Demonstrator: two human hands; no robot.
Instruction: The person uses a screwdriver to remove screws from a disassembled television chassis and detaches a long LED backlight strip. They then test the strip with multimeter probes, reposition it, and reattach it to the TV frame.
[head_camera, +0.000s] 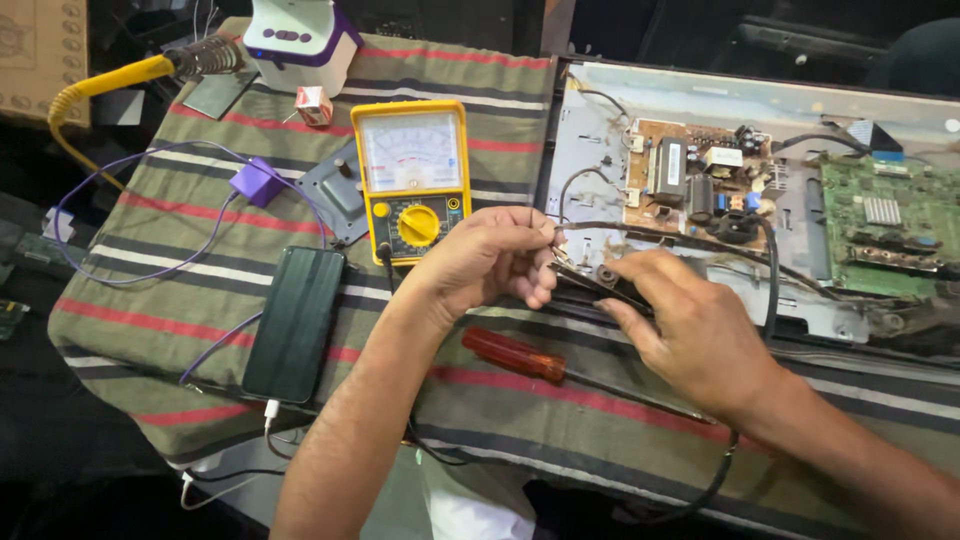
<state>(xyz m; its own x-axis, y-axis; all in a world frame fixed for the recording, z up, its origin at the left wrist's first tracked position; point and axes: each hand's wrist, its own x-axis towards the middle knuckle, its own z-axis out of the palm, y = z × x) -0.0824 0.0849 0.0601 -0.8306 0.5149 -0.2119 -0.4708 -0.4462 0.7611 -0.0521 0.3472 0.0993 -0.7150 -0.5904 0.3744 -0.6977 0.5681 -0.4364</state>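
A screwdriver (515, 355) lies on the striped cloth (150, 330) just under both hands, within easy reach. The left hand (490, 255) pinches a thin cable (650, 232) end in its fingers; the right hand (690, 325) grips a dark part (590, 278), held up between them for close work. Behind stands a yellow meter (413, 175), its dial facing the person, beside the opened chassis (600, 90).

Both forearms are bare and reach in from the bottom edge, converging toward the middle. The left hand (490, 262) is curled, its fingertips pinched together and pointing right. The right hand (690, 335) lies palm down, its fingers extended leftward to meet the left's.
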